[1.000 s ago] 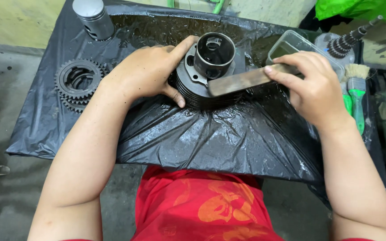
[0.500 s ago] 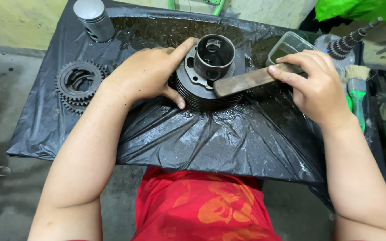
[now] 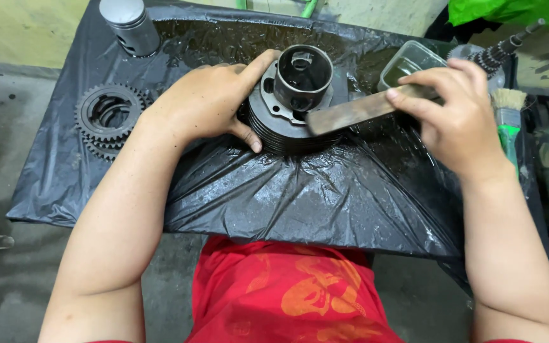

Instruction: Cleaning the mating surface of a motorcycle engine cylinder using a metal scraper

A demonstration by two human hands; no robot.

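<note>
Head view, left to right: a stack of dark toothed steel gears [image 3: 106, 117] lies near the left edge of the wet black plastic sheet [image 3: 300, 197], with bare sheet between it and the left forearm. A grey metal piston [image 3: 129, 25] stands upright at the far left corner, well apart from the hands. The left hand [image 3: 208, 105] is clasped around the left side of the dark finned metal engine cylinder [image 3: 293, 101], thumb on the sheet at its base, index finger along its top flange. The cylinder sits mid-sheet toward the far side, bore facing up; open sheet spreads in front of it to the near edge. The right hand [image 3: 459, 121] pinches a flat grey metal scraper bar [image 3: 357, 111], whose free end rests on the cylinder's right flange. Behind the hand stands a clear plastic tub [image 3: 408, 63]; a green-handled bristle brush [image 3: 509, 124] lies at the right edge.
</note>
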